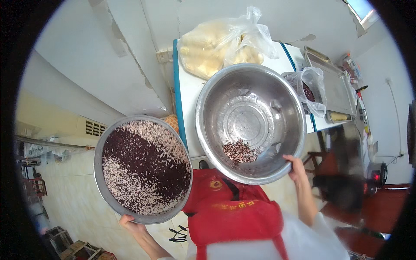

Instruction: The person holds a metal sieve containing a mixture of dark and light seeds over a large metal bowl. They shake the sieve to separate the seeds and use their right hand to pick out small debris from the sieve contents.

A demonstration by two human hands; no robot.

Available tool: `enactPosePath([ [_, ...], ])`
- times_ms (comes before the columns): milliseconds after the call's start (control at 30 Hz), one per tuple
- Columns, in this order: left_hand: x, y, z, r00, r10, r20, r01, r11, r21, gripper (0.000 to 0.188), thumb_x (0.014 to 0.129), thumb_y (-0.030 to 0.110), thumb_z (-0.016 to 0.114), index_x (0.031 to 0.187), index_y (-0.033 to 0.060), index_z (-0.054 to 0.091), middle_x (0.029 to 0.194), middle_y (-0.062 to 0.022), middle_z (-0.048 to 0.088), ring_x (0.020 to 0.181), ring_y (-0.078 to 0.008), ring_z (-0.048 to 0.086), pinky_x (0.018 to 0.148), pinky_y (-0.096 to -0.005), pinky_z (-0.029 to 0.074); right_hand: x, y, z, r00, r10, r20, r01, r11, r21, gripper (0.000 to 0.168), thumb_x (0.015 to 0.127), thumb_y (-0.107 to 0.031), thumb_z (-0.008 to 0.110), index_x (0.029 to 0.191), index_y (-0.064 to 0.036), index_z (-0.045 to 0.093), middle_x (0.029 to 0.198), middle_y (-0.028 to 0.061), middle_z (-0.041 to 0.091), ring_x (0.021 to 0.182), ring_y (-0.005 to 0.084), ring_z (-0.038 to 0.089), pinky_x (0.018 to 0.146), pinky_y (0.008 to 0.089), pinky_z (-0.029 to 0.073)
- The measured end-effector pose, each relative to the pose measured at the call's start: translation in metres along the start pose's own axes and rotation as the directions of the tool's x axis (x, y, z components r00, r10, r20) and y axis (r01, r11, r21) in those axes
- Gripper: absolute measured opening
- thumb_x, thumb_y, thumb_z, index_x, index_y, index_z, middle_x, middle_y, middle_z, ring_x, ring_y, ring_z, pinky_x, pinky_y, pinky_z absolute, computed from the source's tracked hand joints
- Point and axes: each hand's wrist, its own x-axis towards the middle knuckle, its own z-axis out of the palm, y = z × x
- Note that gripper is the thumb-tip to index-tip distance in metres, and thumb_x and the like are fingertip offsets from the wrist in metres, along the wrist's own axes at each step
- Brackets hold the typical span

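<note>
My left hand (132,225) grips the lower rim of a round metal pan (98,182), holding it out over the floor at the left. Dark purple grains and pale pinkish grains (130,185) fill it in patches. My right hand (296,167) holds the lower right rim of a large, dented stainless steel basin (250,73), which is tilted toward me. A small heap of mixed dark and pale grains (240,152) lies at the basin's lower side. Most fingers of both hands are hidden under the vessels.
Behind the basin, a knotted plastic bag (208,45) with yellowish contents stands on a white table (191,110) with a blue edge. To the right are an open plastic bag (313,78) with dark grains and metal trays (336,87). A wall (139,68) rises at the left.
</note>
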Motion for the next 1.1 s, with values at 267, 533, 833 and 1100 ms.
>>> enactPosePath([
  [267, 0.000, 0.016, 0.013, 0.995, -0.093, 0.023, 0.092, 0.993, 0.069, 0.052, 0.045, 0.008, 0.045, 0.094, -0.0069, 0.055, 0.097, -0.0118, 0.059, 0.094, -0.0278, 0.055, 0.092, -0.0361, 0.043, -0.072, -0.111, 0.085, 0.869, -0.492, -0.042, 0.478, 0.860, -0.179, 0.020, 0.063, 0.002, 0.059, 0.083, 0.005, 0.058, 0.073, 0.0073, 0.056, 0.066, 0.0163, 0.053, 0.061, 0.0305, 0.043],
  [533, 0.012, 0.050, 0.051, 0.965, -0.184, 0.185, 0.171, 0.982, 0.083, 0.011, 0.046, 0.004, 0.046, 0.057, 0.0059, 0.045, 0.066, -0.0036, 0.052, 0.062, -0.0192, 0.050, 0.062, -0.0313, 0.044, -0.271, -0.146, 0.211, 0.338, -0.940, 0.043, 0.917, 0.319, -0.239, 0.009, 0.069, -0.001, 0.059, 0.076, 0.004, 0.058, 0.069, -0.0009, 0.055, 0.065, 0.0069, 0.047, 0.060, 0.0222, 0.039],
  [833, 0.002, 0.069, 0.126, 0.804, -0.295, 0.517, 0.335, 0.942, 0.017, 0.084, 0.050, -0.005, 0.041, 0.133, 0.0097, 0.037, 0.101, -0.0071, 0.053, 0.084, -0.0196, 0.054, 0.069, -0.0312, 0.049, -0.419, -0.089, 0.249, -0.027, -0.997, 0.078, 0.959, -0.048, -0.279, 0.009, 0.069, 0.000, 0.059, 0.076, 0.007, 0.056, 0.061, 0.0024, 0.052, 0.058, 0.0085, 0.042, 0.055, 0.0240, 0.038],
  [1100, 0.024, 0.030, 0.156, 0.704, -0.330, 0.629, 0.357, 0.930, 0.089, 0.075, 0.052, -0.006, 0.041, 0.127, 0.0062, 0.038, 0.092, -0.0066, 0.052, 0.078, -0.0197, 0.052, 0.072, -0.0313, 0.048, -0.436, -0.075, 0.245, -0.403, -0.879, 0.254, 0.741, -0.477, -0.473, 0.049, 0.062, 0.013, 0.055, 0.110, 0.003, 0.062, 0.110, 0.0200, 0.064, 0.102, 0.0280, 0.064, 0.082, 0.0292, 0.051],
])
